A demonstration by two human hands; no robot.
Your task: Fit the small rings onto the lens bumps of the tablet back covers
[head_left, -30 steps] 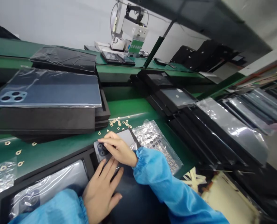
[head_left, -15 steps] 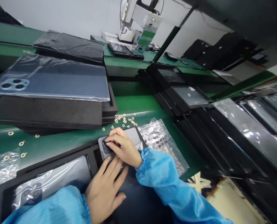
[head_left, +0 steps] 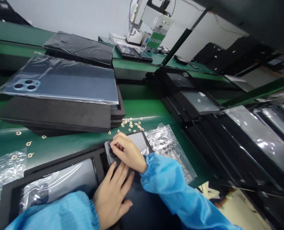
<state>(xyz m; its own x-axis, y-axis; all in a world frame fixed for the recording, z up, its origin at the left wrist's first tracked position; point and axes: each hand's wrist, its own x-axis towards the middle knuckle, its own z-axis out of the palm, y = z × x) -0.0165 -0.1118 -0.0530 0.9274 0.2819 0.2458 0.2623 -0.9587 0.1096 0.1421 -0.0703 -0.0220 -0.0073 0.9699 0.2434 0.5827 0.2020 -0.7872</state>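
Observation:
A grey tablet back cover [head_left: 139,140] lies in a black foam tray [head_left: 97,155] near the bench's front edge. My left hand [head_left: 113,191] rests flat on the cover with its fingers stretched out. My right hand [head_left: 126,151] is curled over the cover's camera corner, fingertips pinched together on that spot. What the fingertips hold is too small to make out. Both arms wear blue sleeves.
Small gold rings [head_left: 132,123] lie scattered on the green bench [head_left: 67,143]. A clear bag of small dark parts [head_left: 168,148] sits right of my hand. A blue back cover in film [head_left: 63,84] tops stacked foam trays. More trays with covers line the right side [head_left: 228,134].
My right hand's fingers have curled tighter over the camera corner, hiding the lens holes. My left hand stays flat. The view has shifted slightly.

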